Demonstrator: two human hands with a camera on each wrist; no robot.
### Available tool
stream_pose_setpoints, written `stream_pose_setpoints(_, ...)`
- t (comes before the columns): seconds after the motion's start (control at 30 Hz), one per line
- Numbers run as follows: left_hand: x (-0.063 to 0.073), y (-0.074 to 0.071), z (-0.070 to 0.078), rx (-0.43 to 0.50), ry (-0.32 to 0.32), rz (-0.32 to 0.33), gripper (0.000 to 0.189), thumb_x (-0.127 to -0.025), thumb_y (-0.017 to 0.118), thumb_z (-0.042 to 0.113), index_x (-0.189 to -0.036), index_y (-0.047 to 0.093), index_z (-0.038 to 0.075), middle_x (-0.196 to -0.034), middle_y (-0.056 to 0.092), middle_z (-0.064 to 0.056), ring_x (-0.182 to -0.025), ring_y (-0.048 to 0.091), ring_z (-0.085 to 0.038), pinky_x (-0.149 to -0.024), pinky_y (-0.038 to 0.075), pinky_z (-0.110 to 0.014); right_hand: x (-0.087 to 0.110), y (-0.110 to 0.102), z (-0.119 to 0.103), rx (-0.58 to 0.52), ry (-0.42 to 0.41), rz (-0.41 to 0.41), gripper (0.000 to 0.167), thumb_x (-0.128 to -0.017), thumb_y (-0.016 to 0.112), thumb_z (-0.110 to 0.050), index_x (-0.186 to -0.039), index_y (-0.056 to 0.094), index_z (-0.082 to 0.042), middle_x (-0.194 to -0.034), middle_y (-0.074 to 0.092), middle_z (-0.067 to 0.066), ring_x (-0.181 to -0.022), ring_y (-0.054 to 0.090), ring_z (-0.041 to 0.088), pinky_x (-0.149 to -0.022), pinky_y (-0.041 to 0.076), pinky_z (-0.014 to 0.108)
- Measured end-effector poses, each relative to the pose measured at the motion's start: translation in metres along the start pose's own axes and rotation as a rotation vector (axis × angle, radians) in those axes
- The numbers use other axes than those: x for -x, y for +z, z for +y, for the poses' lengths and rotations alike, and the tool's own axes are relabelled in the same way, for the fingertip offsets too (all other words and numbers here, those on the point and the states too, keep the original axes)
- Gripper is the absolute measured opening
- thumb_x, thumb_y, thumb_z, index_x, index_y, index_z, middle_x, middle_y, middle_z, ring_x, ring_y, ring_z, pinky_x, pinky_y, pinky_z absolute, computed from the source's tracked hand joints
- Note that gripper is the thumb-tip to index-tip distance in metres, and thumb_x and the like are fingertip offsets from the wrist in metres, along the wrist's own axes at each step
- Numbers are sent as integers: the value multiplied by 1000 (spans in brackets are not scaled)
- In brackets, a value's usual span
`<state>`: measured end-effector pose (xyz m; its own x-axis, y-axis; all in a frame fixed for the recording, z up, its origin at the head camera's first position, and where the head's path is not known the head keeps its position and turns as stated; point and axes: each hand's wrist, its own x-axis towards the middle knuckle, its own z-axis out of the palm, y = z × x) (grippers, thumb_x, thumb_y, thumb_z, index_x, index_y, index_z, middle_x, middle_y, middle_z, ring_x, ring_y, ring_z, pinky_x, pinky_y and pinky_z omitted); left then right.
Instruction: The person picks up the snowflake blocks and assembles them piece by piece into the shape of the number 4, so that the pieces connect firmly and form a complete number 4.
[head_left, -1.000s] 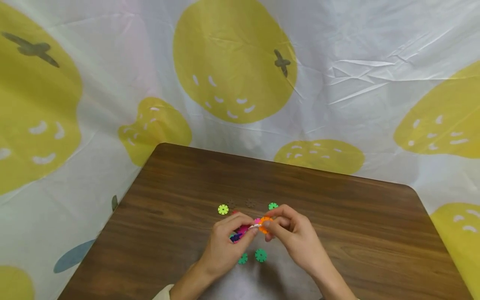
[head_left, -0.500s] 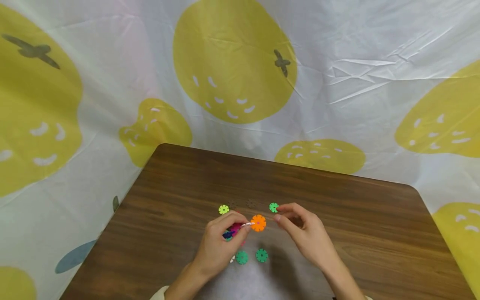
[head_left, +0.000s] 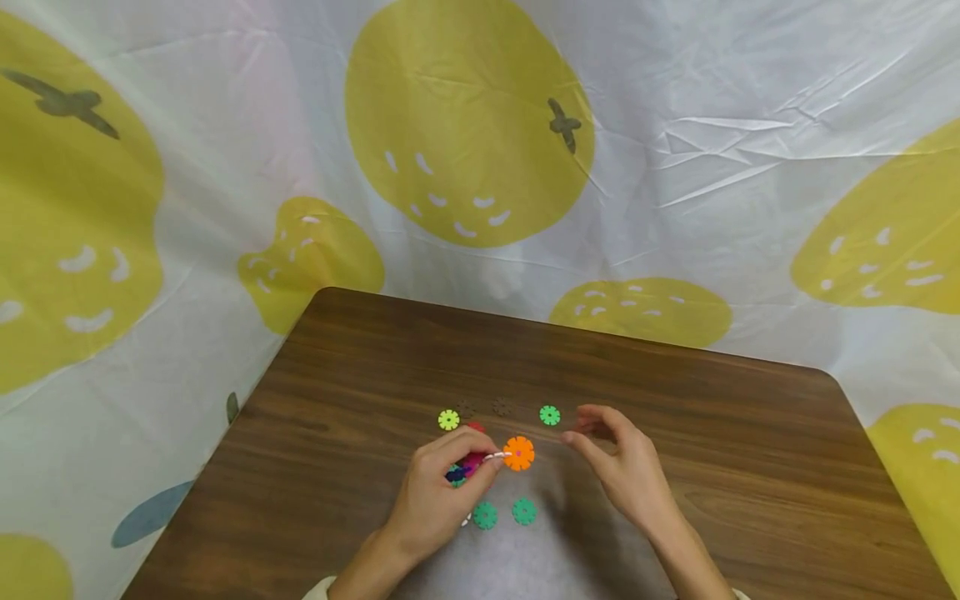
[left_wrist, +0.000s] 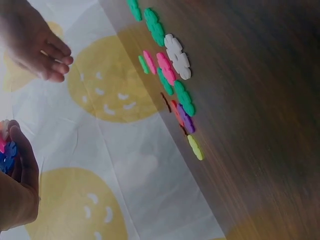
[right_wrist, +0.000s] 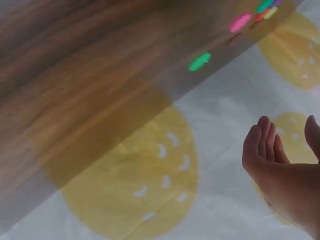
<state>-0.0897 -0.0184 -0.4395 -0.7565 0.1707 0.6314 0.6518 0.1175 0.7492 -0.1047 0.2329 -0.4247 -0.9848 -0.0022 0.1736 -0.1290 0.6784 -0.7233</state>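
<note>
In the head view, my left hand (head_left: 446, 482) pinches a small cluster of joined notched plastic discs. An orange disc (head_left: 518, 453) faces up at the right end, joined to a white disc (head_left: 493, 456) seen edge-on. Magenta and dark blue discs (head_left: 457, 474) of the cluster show between thumb and fingers; the palm hides the rest. The left wrist view shows blue discs (left_wrist: 8, 157) in that hand. To the right, my right hand (head_left: 626, 467) hovers above the table, apart from the cluster, fingers loosely bent and holding nothing.
On the brown wooden table (head_left: 750, 467) lie loose discs: a yellow one (head_left: 448, 420), a bright green one (head_left: 550, 415) and two darker green ones near the front. The left wrist view adds white discs (left_wrist: 178, 56) and a purple one (left_wrist: 185, 118). A fruit-patterned curtain (head_left: 675, 167) hangs behind.
My right hand has let go of the orange disc and moved away to the right. The left hand has shifted slightly left, still pinching the cluster, and the orange disc now shows whole.
</note>
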Motion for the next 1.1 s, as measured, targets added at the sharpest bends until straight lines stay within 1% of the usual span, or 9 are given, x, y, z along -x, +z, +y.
stream_pose_setpoints(0.1,1,0,0,8,-4,-6,3,-93,75,8,-93,73,6,-89,72,0,-81,66,-12,-77,59,-22,-2,3,10,18,-15,10,41,-91,80,-24,-125,68,-5,-111,75,8,-110,70,26,-96,56,47)
stream_pose_setpoints(0.17,2,-1,0,13,-7,-13,3,-92,76,6,-93,73,7,-89,72,0,-80,66,-11,-76,59,-22,-5,5,16,23,-17,5,42,-91,80,-22,-126,67,-3,-113,74,11,-111,70,29,-98,55,50)
stream_pose_setpoints(0.33,4,-1,0,25,-19,-35,5,-91,76,3,-94,73,7,-90,73,-1,-81,67,-11,-77,60,-24,-10,10,31,35,11,-38,46,-92,79,-21,-130,64,0,-119,72,17,-115,68,33,-100,54,53)
stream_pose_setpoints(0.47,4,-2,-1,23,-18,-41,4,-92,76,5,-95,73,7,-90,73,-1,-82,67,-11,-77,60,-24,-13,13,41,63,25,-79,47,-94,77,-22,-132,62,1,-123,70,18,-123,64,37,-106,50,56)
stream_pose_setpoints(0.53,4,-1,-1,18,-11,-43,4,-92,76,5,-95,74,7,-91,74,-1,-82,68,-11,-78,60,-24,-15,15,45,80,20,-83,47,-94,77,-22,-132,62,1,-124,70,18,-125,62,39,-108,48,58)
stream_pose_setpoints(0.67,4,-2,-2,15,-1,-47,5,-91,77,5,-95,74,7,-92,74,0,-84,69,-11,-78,60,-24,-19,17,51,101,-5,-85,46,-93,77,-18,-130,62,4,-126,70,22,-126,61,43,-120,33,62)
stream_pose_setpoints(0.77,4,-3,-2,15,-3,-48,4,-92,77,6,-95,74,7,-91,74,0,-83,68,-11,-78,60,-23,-23,19,55,114,-4,-98,46,-93,77,-17,-131,61,5,-130,68,26,-130,59,45,-126,21,62)
stream_pose_setpoints(1.0,4,-5,-4,24,-8,-42,5,-94,75,10,-94,73,5,-90,73,-1,-82,67,-11,-77,60,-23,-30,27,65,171,56,-187,52,-97,73,-20,-140,56,1,-145,57,26,-138,51,47,-114,41,63)
stream_pose_setpoints(1.1,3,-5,-3,18,-12,-40,5,-94,75,10,-94,73,5,-90,73,-1,-82,67,-11,-77,60,-24,-33,32,69,185,34,-208,53,-96,74,-19,-140,55,4,-144,56,27,-138,50,47,-114,41,62)
